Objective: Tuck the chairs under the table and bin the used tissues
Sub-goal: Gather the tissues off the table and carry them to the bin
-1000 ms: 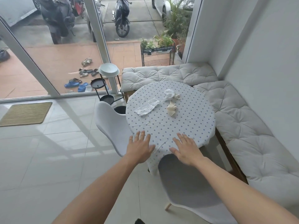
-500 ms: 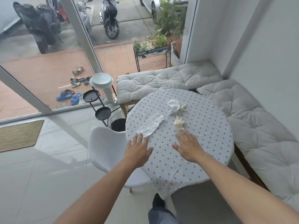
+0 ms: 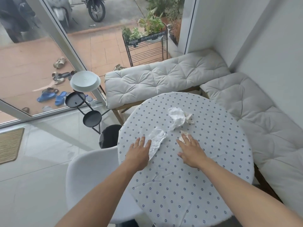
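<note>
A round table [image 3: 213,161] with a dotted white cloth fills the middle. Used tissues lie on it: a long flat white tissue [image 3: 156,139], a crumpled white tissue [image 3: 177,117] and a small cream tissue [image 3: 183,135] partly under my fingertips. My left hand [image 3: 139,153] lies flat with fingers spread, touching the near edge of the long tissue. My right hand [image 3: 191,150] is flat and spread, its fingertips on the cream tissue. A white shell chair [image 3: 90,174] stands at the table's left with its seat partly under the cloth. A black bin [image 3: 109,136] stands on the floor beyond the chair.
Cushioned benches [image 3: 164,79] line the far side and the right wall. A black three-tier stand [image 3: 77,99] with a white dish on top stands by the glass door. A woven mat [image 3: 9,145] lies on the tiled floor at left.
Both hands slid forward across the cloth from the near rim to the tissues. The view moved closer over the table, and the near chair has dropped out of sight.
</note>
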Available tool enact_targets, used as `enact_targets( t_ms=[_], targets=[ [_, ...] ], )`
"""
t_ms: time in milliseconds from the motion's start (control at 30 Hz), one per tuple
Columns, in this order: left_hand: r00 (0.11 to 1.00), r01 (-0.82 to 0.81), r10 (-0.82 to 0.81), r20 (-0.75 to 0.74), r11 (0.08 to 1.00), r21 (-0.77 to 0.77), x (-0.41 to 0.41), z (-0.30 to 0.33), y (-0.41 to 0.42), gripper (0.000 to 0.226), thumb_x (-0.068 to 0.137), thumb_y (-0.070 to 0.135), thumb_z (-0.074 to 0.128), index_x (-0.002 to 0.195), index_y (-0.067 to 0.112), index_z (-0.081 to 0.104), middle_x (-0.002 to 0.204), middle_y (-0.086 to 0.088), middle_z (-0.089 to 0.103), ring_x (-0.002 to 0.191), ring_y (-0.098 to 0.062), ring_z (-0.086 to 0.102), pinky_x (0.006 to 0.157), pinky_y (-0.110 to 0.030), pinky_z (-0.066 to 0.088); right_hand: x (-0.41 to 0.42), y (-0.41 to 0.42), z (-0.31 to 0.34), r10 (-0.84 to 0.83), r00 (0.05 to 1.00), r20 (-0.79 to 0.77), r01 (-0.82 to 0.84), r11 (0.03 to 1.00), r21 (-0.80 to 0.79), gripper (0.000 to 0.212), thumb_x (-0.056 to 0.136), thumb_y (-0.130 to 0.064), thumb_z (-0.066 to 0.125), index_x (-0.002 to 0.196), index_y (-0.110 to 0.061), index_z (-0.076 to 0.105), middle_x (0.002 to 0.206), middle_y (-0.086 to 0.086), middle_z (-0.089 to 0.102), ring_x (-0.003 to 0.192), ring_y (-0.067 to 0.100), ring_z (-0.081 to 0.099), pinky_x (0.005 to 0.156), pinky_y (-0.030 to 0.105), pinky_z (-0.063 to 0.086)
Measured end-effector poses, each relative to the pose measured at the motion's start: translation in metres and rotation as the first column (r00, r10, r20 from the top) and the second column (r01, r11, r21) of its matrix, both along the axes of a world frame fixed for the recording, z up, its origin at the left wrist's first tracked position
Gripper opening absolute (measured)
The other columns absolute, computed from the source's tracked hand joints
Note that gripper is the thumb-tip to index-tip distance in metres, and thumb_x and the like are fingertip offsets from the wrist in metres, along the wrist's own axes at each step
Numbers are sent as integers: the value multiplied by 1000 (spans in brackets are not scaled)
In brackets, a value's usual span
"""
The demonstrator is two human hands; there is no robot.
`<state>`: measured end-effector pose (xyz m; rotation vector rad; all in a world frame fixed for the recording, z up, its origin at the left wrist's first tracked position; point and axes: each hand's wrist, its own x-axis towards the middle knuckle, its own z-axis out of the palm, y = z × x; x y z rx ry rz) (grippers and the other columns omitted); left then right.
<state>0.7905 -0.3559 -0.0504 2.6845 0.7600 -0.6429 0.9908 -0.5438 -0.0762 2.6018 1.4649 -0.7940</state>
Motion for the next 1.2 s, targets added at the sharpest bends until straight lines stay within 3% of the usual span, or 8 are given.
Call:
enact_targets(
  t_ms=[133,333,433,667,800,1033,1133,1200],
  targets=[
    [994,112,-112,1,994,16,21,-18,14,87,94,-3,50,164,20,3,172,-14,-14,158,-36,-6,127,-54,13,4,-1,-20,-23,1000,-6,23,1000,-14,65,105,-19,49,161,-24,19,173,12,-3,158,37,-5,128,54,10],
    [955,296,-296,2,955,-12,44,-38,23,101,89,-2,59,163,27,-2,168,-8,-29,156,-33,-18,127,-54,8,-6,-9,-29,-117,993,19,112,980,163,70,86,9,61,149,-17,46,159,10,39,143,29,35,111,41,43],
    [922,387,-387,5,922,-27,55,-44,30,106,84,-5,56,163,29,-7,166,-6,-35,154,-32,-26,126,-58,4,-7,-6,-30,-169,985,22,159,957,243,59,88,9,61,141,-15,55,144,6,53,131,25,47,99,35,53],
    [825,560,-564,-46,825,-72,68,-50,59,117,89,35,79,162,30,-13,167,-5,-31,153,-32,-25,125,-62,-1,-15,19,-12,-238,969,64,189,884,427,55,83,13,62,134,-9,62,117,6,65,108,26,58,73,33,58],
    [822,567,-569,24,813,-134,56,-50,69,104,95,39,73,164,23,-3,171,-3,-20,156,-30,-18,127,-56,9,-3,49,3,-301,951,79,222,833,507,48,87,9,62,132,-8,63,113,6,66,103,27,57,70,39,60],
    [828,560,-539,154,798,-221,28,-55,74,97,99,52,62,164,16,1,170,-1,-19,155,-22,-20,129,-46,8,34,106,6,-378,909,176,224,800,556,39,85,5,66,121,-8,68,107,9,63,93,30,54,70,43,54],
    [808,588,-568,154,771,-243,17,-59,80,116,87,67,68,164,17,-2,169,1,-23,154,-19,-25,129,-43,1,46,120,-2,-387,894,224,224,822,524,28,89,-5,67,116,-10,71,117,11,64,102,34,55,82,52,54],
    [784,621,-600,162,749,-231,11,-64,84,123,82,64,76,164,19,-3,168,2,-27,153,-19,-28,127,-40,-6,52,125,-10,-414,889,195,281,831,479,27,93,-12,69,120,-14,71,133,15,61,122,39,52,97,59,49]
  ],
)
